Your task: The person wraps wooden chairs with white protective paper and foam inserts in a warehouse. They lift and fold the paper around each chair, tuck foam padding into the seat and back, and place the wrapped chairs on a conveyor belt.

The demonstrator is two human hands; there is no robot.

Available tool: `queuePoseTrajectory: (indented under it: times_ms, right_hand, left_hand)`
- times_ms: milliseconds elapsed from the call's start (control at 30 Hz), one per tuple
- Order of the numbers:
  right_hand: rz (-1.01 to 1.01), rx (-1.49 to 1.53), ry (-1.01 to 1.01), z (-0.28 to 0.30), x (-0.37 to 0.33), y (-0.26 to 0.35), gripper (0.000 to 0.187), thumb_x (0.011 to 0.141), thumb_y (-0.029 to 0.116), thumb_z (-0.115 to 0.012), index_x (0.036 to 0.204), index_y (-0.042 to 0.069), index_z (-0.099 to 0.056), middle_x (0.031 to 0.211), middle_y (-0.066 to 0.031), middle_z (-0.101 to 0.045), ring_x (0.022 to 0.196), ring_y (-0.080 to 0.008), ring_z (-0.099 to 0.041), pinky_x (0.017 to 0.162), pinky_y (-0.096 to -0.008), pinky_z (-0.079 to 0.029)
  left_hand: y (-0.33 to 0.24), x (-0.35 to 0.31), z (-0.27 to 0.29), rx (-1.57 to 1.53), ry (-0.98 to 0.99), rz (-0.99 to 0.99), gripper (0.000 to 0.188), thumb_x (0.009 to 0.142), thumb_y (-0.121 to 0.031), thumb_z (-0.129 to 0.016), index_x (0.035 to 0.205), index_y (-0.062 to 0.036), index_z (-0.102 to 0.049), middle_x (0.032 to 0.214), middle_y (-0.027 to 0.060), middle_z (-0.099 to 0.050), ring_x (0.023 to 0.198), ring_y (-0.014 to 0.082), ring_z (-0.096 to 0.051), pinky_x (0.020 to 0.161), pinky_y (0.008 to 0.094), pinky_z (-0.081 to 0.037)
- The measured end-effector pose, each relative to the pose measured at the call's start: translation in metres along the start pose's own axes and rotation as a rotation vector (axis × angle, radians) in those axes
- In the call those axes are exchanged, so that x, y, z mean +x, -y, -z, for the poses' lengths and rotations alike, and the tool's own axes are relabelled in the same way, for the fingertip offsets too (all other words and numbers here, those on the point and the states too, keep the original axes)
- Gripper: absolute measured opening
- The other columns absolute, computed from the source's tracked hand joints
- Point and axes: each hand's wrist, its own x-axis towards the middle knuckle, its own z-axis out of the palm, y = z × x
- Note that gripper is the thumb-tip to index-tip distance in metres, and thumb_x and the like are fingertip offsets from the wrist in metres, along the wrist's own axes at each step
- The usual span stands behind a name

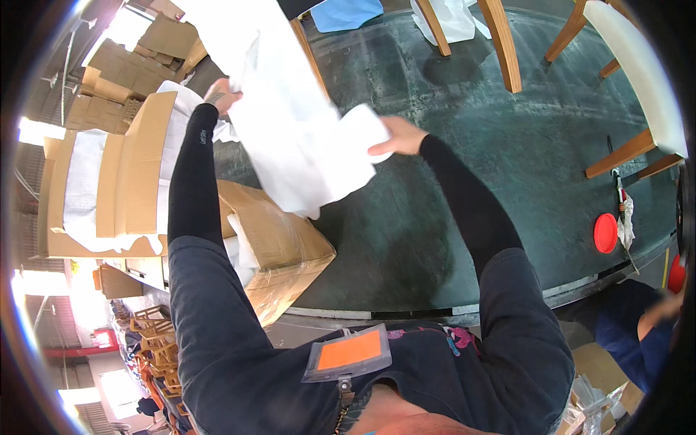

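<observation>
Two bare grips, the left grip and the right grip, hold one white sheet above the left part of a dark green counter. The sheet runs from beyond the upper border, where it is overexposed, down to a loose, uneven lower edge near an open carton.

Progress, as judged from this view: the sheet is taken up in both grips, and its right end is doubled over into a thick fold. It is not yet spread flat, and its lower part encloses nothing visible; whether the upper part covers anything cannot be told. How much handling remains is likewise not shown. Wooden legs and a pale padded chair part stand farther right, apart from the sheet; a red disc lies near the right edge.

Pose: the left forearm, in a black sleeve, reaches forward with little bend at the elbow; its grip appears closed on the sheet's left margin, the fingers partly hidden. The right forearm, also black-sleeved, slants inward from a bent, outward-set elbow; its grip pinches the folded end, with the thumb side toward the body.
</observation>
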Motion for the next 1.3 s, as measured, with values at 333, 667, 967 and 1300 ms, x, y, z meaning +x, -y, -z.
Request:
queuePoseTrajectory:
  times_ms: [333,667,967,1300]
  right_hand:
    - [0.033,-0.183,-0.276,-0.142,0.015,0.002,0.083,0.064,0.044,-0.088,0.128,-0.001,-0.060,0.147,-0.0235,-0.036,0.133,-0.0457,-0.042,0.112,-0.0467,-0.038]
    - [0.076,-0.224,-0.395,-0.153,0.018,-0.004,0.061,0.068,0.032,-0.085,0.114,0.000,-0.060,0.120,-0.0181,-0.056,0.104,-0.0381,-0.063,0.092,-0.0468,-0.052]
    - [0.170,-0.341,-0.359,-0.153,0.024,-0.007,0.055,0.067,0.027,-0.086,0.109,0.000,-0.061,0.114,-0.0185,-0.057,0.098,-0.0395,-0.064,0.085,-0.0483,-0.054]
    - [0.044,-0.364,-0.355,-0.153,-0.005,-0.053,0.061,0.067,0.030,-0.085,0.114,0.000,-0.060,0.116,-0.0201,-0.055,0.101,-0.0421,-0.063,0.087,-0.0499,-0.053]
  left_hand:
    - [-0.026,0.049,-0.033,-0.353,0.024,0.115,0.051,0.088,-0.019,-0.072,0.135,-0.0047,-0.055,0.117,0.0108,-0.069,0.092,0.0224,-0.070,0.073,0.0394,-0.058]
    - [-0.058,-0.048,-0.095,-0.790,-1.023,0.041,0.076,0.074,-0.020,-0.081,0.133,0.0065,-0.040,0.129,0.0217,-0.051,0.109,0.0291,-0.059,0.092,0.0392,-0.049]
    - [-0.081,-0.008,-0.062,-0.643,-0.776,-0.047,0.078,0.071,-0.042,-0.089,0.119,0.0121,-0.059,0.105,0.0212,-0.070,0.095,0.0252,-0.070,0.086,0.0365,-0.054]
    - [-0.105,-0.012,-0.118,-0.913,-0.708,0.050,0.075,0.069,-0.029,-0.091,0.123,0.0068,-0.053,0.121,0.0168,-0.065,0.113,0.0278,-0.063,0.100,0.0392,-0.048]
